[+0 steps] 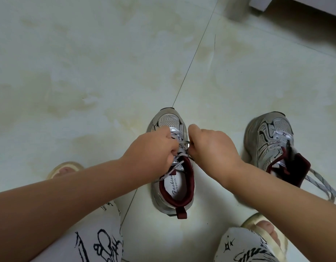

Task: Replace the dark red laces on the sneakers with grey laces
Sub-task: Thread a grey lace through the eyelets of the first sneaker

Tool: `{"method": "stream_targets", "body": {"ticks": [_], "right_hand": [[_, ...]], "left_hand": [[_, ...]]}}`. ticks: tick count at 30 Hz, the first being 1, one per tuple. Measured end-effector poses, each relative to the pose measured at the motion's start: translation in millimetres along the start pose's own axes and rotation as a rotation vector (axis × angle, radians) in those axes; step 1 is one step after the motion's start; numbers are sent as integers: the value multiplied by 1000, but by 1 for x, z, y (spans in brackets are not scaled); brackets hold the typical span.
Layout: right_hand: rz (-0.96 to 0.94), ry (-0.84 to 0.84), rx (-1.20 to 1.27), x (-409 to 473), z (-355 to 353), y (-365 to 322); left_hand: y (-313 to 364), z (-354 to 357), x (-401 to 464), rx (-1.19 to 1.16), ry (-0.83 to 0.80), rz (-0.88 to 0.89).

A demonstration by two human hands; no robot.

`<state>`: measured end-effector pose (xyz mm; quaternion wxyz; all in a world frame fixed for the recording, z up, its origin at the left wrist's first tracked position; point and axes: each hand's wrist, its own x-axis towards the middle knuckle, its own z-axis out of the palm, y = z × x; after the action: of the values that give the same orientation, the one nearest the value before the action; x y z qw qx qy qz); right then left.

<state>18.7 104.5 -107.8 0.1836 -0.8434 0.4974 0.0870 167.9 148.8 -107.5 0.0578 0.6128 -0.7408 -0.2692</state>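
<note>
A silver mesh sneaker (172, 190) with a dark red collar stands on the floor in the middle, toe pointing away. A grey lace (177, 164) with dark flecks runs through its eyelets. My left hand (152, 150) grips the lace on the left side of the tongue. My right hand (212, 148) pinches the lace on the right side, fingers curled under and hidden. A second sneaker (271, 140) stands to the right, its grey lace ends (322, 186) trailing loose on the floor.
The floor (88, 72) is pale marbled tile with a dark grout line (193, 57) running diagonally. My knees in white printed trousers (105, 242) and sandalled feet (267, 229) frame the sneaker. A furniture base (261, 4) sits at the top right.
</note>
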Motion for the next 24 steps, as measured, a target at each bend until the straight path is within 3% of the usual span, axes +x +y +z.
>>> {"method": "stream_targets", "body": {"ticks": [2,5,7,13,16,21,23,24], "right_hand": [[54,25,54,0,0,1],[276,120,452,2,4,6],[299,64,648,2,11,8],[287,-81,887,0,14,15],[325,-139,1049,0,12,14],[293,-251,1111,0,11,12],[293,-319,1142,1,8,13],[298,-347,1165,2,6,13]], "left_hand": [[5,1,0,84,3,-34],[7,0,7,159,-94,-112],[8,-2,12,157,-128,-136],[10,-11,21,93,-239,-187],[2,-16,22,-186,-312,-263],[-29,-28,12,-1023,-580,-314],[-36,-25,8,-1169,-591,-349],[-37,-22,7,-1095,-559,-371]]}}
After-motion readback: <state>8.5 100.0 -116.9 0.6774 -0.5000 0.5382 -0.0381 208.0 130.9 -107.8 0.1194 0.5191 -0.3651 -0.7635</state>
